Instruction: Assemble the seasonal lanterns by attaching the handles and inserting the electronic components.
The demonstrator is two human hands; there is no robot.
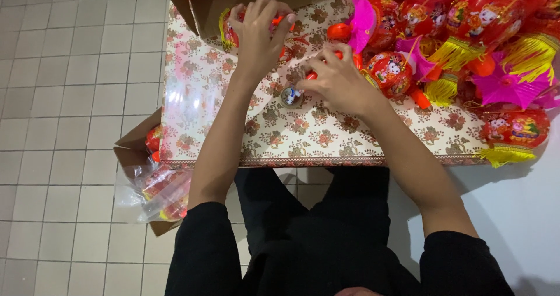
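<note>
Lantern (233, 33) under left hand (259, 30) fingers; right hand (335, 77) grips orange piece (312, 74).

Both bare forearms stretched forward from black sleeves, converging. Left hand (258, 30) reaching furthest, palm down, fingers curled in a loose grasp. Right hand (337, 79) nearer and lower, wrist bent inward, fingers pinched together, thumb tucked under

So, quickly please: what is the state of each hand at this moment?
Left hand: closed on a red plastic lantern with yellow fringe.
Right hand: closed on a thin orange plastic piece.
</note>
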